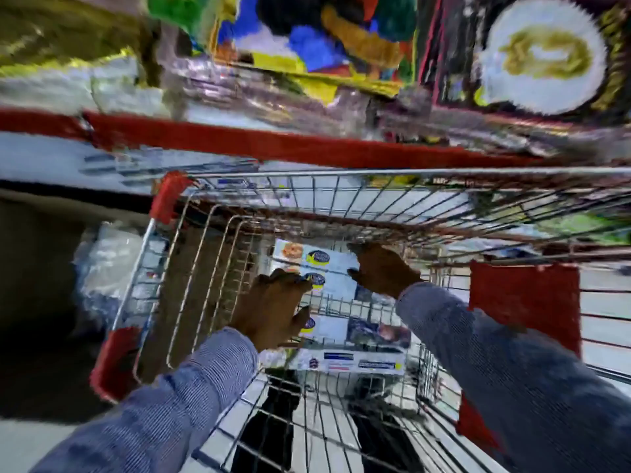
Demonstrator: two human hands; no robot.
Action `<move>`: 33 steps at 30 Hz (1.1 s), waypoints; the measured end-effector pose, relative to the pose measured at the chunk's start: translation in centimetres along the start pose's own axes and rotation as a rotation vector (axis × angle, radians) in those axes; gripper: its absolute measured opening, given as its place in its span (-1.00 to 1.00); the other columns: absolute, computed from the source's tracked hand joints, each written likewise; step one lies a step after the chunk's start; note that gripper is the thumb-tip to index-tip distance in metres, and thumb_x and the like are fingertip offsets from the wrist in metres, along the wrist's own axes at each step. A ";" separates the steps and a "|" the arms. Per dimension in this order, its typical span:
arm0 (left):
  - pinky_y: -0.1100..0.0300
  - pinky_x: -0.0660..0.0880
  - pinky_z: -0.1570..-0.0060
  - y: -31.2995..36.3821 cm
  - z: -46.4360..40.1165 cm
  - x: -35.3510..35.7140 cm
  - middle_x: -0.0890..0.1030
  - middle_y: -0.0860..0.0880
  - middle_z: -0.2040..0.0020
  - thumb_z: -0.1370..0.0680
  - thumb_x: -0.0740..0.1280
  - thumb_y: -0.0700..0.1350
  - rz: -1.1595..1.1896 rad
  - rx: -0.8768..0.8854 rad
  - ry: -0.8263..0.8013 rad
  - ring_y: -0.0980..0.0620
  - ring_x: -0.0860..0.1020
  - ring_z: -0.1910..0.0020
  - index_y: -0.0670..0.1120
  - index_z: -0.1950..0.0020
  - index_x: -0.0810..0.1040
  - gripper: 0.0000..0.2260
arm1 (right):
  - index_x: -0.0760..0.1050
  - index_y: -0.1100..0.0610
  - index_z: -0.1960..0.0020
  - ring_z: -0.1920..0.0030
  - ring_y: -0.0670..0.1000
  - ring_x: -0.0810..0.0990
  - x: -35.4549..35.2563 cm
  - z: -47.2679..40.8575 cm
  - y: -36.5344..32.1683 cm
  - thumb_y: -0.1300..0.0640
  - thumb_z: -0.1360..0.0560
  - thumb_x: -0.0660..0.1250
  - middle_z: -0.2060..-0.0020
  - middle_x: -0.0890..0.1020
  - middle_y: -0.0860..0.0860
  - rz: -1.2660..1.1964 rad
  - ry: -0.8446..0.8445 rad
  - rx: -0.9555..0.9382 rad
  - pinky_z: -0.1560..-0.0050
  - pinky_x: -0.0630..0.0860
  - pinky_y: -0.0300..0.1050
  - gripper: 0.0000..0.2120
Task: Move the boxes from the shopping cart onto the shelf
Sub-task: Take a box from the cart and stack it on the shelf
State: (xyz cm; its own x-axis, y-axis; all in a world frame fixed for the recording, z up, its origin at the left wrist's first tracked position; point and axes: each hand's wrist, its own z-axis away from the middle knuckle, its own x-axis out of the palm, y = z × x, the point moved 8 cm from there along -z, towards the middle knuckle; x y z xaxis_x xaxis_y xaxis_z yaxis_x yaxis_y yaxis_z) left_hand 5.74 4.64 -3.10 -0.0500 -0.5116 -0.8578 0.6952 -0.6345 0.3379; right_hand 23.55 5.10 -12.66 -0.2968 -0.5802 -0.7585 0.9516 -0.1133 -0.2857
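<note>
A wire shopping cart [191, 254] with red corner guards stands below me, against the shelf [273, 145] with its red edge. Several flat white boxes [336, 264] with blue and yellow logos lie in the cart's basket. My left hand [269, 308] reaches down into the cart and rests on the left side of the top boxes, fingers spread. My right hand [384, 268] grips the right edge of the uppermost box. Both arms wear blue-grey sleeves. The picture is blurred by motion.
Above the red shelf edge lie colourful packaged goods [307, 46] and a dark pack with a white plate picture [543, 56]. A clear plastic-wrapped bundle [106, 268] sits left of the cart. A red panel [522, 295] hangs on the cart's right side.
</note>
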 end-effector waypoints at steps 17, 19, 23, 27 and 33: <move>-0.18 0.52 -0.16 -0.4 -6.6 7.4 0.60 -0.25 -0.23 -0.26 0.44 -0.43 -0.192 0.098 0.018 -0.26 0.56 -0.20 -0.25 -0.26 0.51 -0.43 | 0.36 0.37 -0.29 0.06 0.31 0.62 -3.0 0.1 0.9 -0.04 -0.45 0.21 0.02 0.63 0.33 0.184 0.114 -0.124 0.10 0.54 0.09 -0.42; -0.13 0.57 -0.09 -0.5 -6.9 7.7 0.65 -0.20 -0.13 -0.20 0.51 -0.41 -0.198 0.057 0.016 -0.23 0.60 -0.11 -0.22 -0.27 0.51 -0.36 | 0.41 0.39 -0.22 0.19 0.32 0.64 -3.7 1.2 0.8 -0.11 -0.37 0.04 0.13 0.64 0.34 0.178 0.165 -0.159 0.21 0.57 0.11 -0.34; -0.15 0.60 0.01 0.2 -6.8 6.9 0.67 -0.25 -0.04 -0.17 0.48 -0.47 -0.140 0.048 0.042 -0.26 0.65 0.00 -0.23 -0.14 0.60 -0.45 | 0.38 0.31 -0.27 0.11 0.27 0.63 -6.6 3.4 -0.2 -0.07 -0.46 0.18 0.04 0.64 0.28 0.243 0.278 -0.140 0.15 0.54 0.06 -0.45; 0.02 0.65 0.25 2.3 -4.6 2.1 0.72 -0.19 0.09 0.00 0.58 -0.36 -0.096 0.054 0.023 -0.20 0.69 0.19 -0.17 0.03 0.68 -0.46 | 0.38 0.20 -0.31 0.04 0.21 0.63 -11.7 7.2 -3.3 -0.10 -0.47 0.21 -0.04 0.64 0.19 0.267 0.382 -0.189 0.15 0.52 0.00 -0.48; 0.04 0.59 -0.06 5.4 1.8 -9.0 0.61 -0.12 -0.26 -0.43 0.46 -0.31 0.255 -0.086 0.126 -0.11 0.63 -0.08 -0.11 -0.26 0.59 -0.59 | 0.36 0.16 -0.27 -0.03 0.22 0.62 -21.0 14.3 -9.0 -0.17 -0.49 0.18 -0.10 0.61 0.16 0.210 0.475 -0.322 0.03 0.53 0.04 -0.50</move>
State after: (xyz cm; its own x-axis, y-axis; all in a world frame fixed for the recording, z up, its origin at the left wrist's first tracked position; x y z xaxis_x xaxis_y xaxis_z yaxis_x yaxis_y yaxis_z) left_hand 8.64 4.82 7.16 0.2198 -0.5691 -0.7923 0.7322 -0.4405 0.5195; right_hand 22.36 6.80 14.19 -0.1791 -0.1326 -0.9749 0.9437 0.2571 -0.2083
